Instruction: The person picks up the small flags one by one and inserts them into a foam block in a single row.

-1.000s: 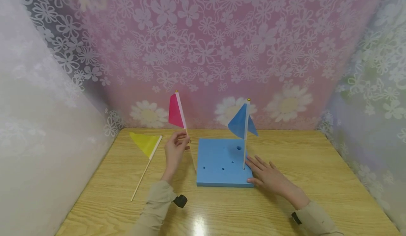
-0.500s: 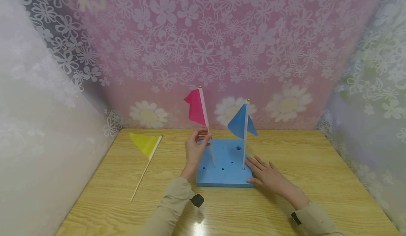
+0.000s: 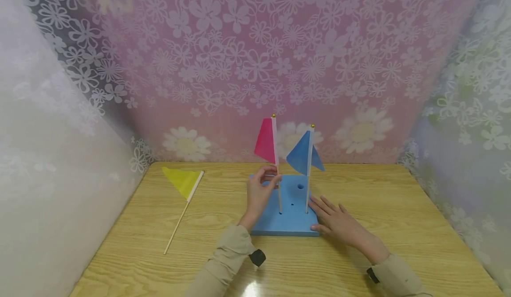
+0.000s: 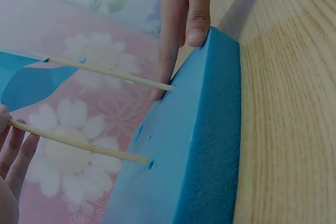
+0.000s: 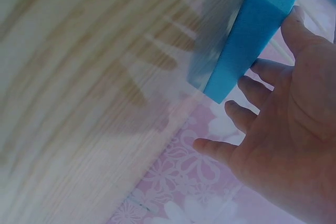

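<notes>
My left hand [image 3: 260, 194] pinches the thin wooden stick of a pink flag [image 3: 265, 142] between thumb and fingers, nearly upright over a blue foam block [image 3: 289, 225]. In the left wrist view the lower end of that stick [image 4: 84, 145] is right at the mouth of a small hole in the block. A blue flag [image 3: 299, 153] stands upright in another hole near the right edge. My right hand [image 3: 345, 228] lies against the block's right edge with fingers extended, its thumb at the near corner; the right wrist view shows the fingers [image 5: 240, 115] spread along the side.
A yellow flag [image 3: 184, 182] lies on the wooden table [image 3: 359, 181] to the left, its stick slanting toward me. More holes, one of them larger [image 3: 300, 186], show in the block. Flower-patterned walls [image 3: 259, 44] enclose the table at the back and sides.
My left hand has carried the pink flag rightward from beside the block to over it, and its stick's lower end has come to a hole. My right hand has stayed put.
</notes>
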Demonstrator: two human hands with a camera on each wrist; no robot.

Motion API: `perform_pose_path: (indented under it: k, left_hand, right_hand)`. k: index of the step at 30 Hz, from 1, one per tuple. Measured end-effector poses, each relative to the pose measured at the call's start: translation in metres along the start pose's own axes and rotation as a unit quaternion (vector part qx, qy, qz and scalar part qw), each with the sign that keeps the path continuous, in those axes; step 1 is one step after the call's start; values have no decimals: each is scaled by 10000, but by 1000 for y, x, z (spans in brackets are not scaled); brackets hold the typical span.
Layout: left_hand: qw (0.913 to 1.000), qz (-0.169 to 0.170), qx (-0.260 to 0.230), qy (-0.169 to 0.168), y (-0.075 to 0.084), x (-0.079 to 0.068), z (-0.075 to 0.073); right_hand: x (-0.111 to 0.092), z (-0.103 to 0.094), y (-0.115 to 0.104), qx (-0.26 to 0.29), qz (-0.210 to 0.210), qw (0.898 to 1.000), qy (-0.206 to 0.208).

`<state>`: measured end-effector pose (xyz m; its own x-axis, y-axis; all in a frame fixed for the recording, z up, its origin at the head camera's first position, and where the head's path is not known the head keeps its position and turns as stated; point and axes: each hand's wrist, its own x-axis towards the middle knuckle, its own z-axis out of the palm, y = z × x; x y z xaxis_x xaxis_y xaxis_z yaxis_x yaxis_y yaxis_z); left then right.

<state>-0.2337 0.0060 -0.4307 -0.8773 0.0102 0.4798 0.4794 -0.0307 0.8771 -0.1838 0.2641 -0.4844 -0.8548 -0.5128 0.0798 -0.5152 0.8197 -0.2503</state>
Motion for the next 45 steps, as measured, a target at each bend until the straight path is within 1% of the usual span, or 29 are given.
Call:
perform_pose_path:
  k: [4, 7, 12, 19, 21, 24, 29, 32, 36, 38, 43, 45]
  left_hand:
    - [9997, -135, 171, -57, 1, -2, 2]
    - [9996, -148, 235, -87, 0, -4, 2]
    - [9997, -70, 172, -180, -3, -6, 3]
    - [9995, 58, 236, -185, -4, -11, 3]
    - [9994, 29, 252, -234, -5, -11, 3]
    - [9990, -78, 285, -329, -10, -12, 2]
    - [9980, -260, 416, -406, -33, -10, 3]
    - [9981, -260, 401, -383, -42, -10, 3]
    - [9983, -241, 410, -347, -46, -10, 3]
    - [9978, -290, 488, -342, -46, -10, 2]
    - [9961, -432, 679, -362, -44, -10, 2]
    - [9961, -431, 687, -341, -44, -10, 1]
  right_hand:
    - [0, 0, -1, 8, -20, 10000, 20]
    - [-1, 0, -1, 1, -18, 10000, 23]
    - [0, 1, 0, -23, -15, 10000, 44]
    - [0, 1, 0, -61, -19, 10000, 42]
    - [0, 1, 0, -60, 7, 10000, 29]
    - [1, 2, 1, -43, -10, 10000, 61]
    - [1, 5, 2, -12, -131, 9996, 242]
    - [1, 4, 2, 6, -141, 9995, 269]
    - [1, 2, 1, -35, -44, 9999, 144]
    - [1, 1, 0, -55, 2, 10000, 72]
    - [0, 1, 0, -66, 10, 10000, 51]
    - [0, 1, 0, -68, 3, 10000, 57]
